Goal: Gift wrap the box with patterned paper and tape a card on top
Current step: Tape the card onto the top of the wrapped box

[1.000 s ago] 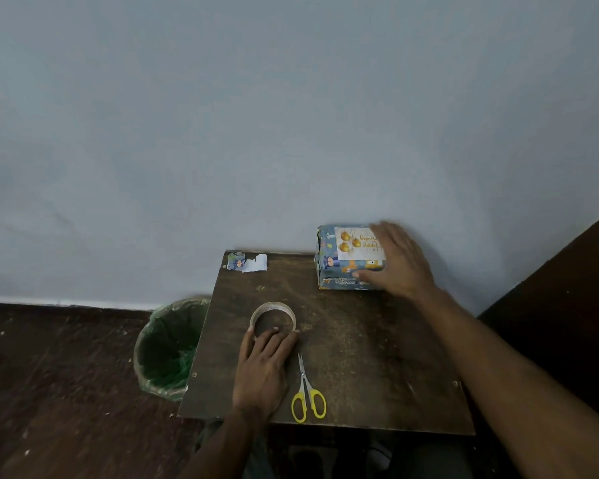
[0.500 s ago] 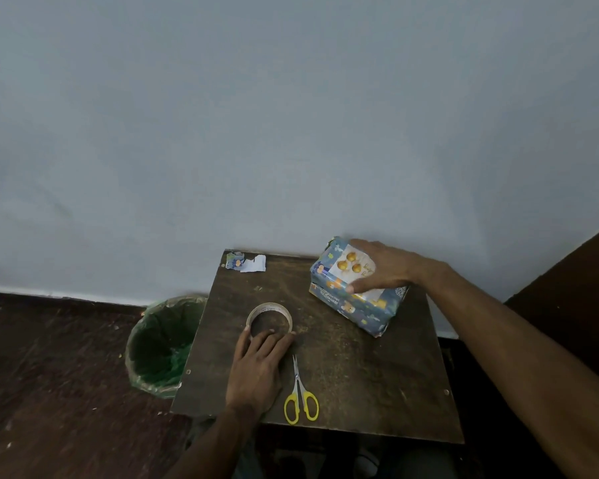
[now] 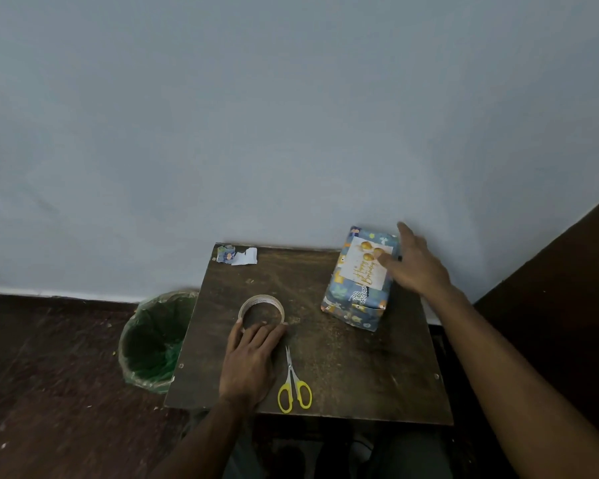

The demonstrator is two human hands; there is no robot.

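The box [image 3: 355, 302], wrapped in blue animal-pattern paper, lies lengthwise at the table's back right. A white birthday card [image 3: 363, 267] with gold balloons sits on its top face. My right hand [image 3: 415, 267] is at the box's right side with fingers stretched out, the thumb touching the card's right edge. My left hand [image 3: 249, 364] rests flat on the table, its fingertips against the near rim of a roll of clear tape [image 3: 261, 300].
Yellow-handled scissors [image 3: 294, 388] lie just right of my left hand. Paper scraps [image 3: 237, 255] sit at the back left corner of the small dark wooden table [image 3: 360, 375]. A green-lined bin [image 3: 153, 340] stands on the floor to the left. A wall is close behind.
The box was turned and set down lengthwise at the back right. My right hand moved from its top to its right side and opened. My left hand stayed by the tape.
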